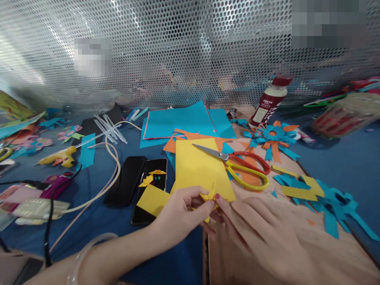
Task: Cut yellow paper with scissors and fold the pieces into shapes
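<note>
Both hands meet over the near edge of the work area, around a small folded yellow paper flower (211,195). My left hand (185,211) pinches it between thumb and fingers. From the other side, my right hand (258,229) presses its thumb and fingertips against the same piece; part of the paper is hidden by fingers. Just beyond lies a yellow paper sheet (196,166), with scissors (234,158) resting across its right side, one handle red and one yellow. A yellow paper square (153,200) and two small yellow paper cutouts (147,181) lie on a phone (162,166) to the left.
A second phone (126,180), a yellow glue gun (61,157), glue sticks (110,128) and a power strip (41,209) with cables sit left. Blue sheets (175,120) lie behind. On the right are a bottle (270,101), a blue-orange paper flower (272,134) and paper scraps (335,202).
</note>
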Demonstrator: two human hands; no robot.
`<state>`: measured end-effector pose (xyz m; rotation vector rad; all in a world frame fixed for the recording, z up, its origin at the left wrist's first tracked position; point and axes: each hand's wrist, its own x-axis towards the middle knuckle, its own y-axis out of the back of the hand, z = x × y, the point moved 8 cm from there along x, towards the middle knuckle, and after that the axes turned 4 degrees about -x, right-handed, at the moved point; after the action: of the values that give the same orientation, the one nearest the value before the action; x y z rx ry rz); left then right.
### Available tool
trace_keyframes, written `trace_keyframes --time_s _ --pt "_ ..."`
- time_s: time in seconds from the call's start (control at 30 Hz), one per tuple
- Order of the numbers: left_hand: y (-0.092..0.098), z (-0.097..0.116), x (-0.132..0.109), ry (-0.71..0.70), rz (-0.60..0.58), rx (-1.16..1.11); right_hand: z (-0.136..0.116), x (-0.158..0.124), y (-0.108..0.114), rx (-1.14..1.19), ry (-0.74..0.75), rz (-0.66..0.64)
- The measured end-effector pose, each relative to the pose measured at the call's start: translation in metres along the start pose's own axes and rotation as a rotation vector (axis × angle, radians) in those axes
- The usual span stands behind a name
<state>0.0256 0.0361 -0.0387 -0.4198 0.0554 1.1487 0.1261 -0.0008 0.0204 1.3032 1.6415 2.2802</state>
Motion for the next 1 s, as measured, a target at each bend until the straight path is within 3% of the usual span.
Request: trace_keyframes --time_s 0.2,0.4,0.6,0.77,1.0 --pt "-0.003 -0.001 -0.004 0.000 -0.014 0.100 0.034 0.003 -0.004 0.385 -0.438 0.024" --pt "-0.004 -0.003 -0.001 0.007 -0.026 0.109 0.034 0.011 0.001 0.457 -0.466 -0.016" --pt "-0.004 -0.005 -0.004 0.009 -0.030 0.145 0.028 0.014 0.003 0.354 -0.339 0.004" --pt "-0.004 -0.007 -0.003 0.018 -0.034 0.119 0.010 0.009 0.009 0.082 -0.063 0.054" --pt "-0.003 -0.004 -0.002 0.011 -0.022 0.113 0.000 0.000 0.003 0.024 0.122 -0.073"
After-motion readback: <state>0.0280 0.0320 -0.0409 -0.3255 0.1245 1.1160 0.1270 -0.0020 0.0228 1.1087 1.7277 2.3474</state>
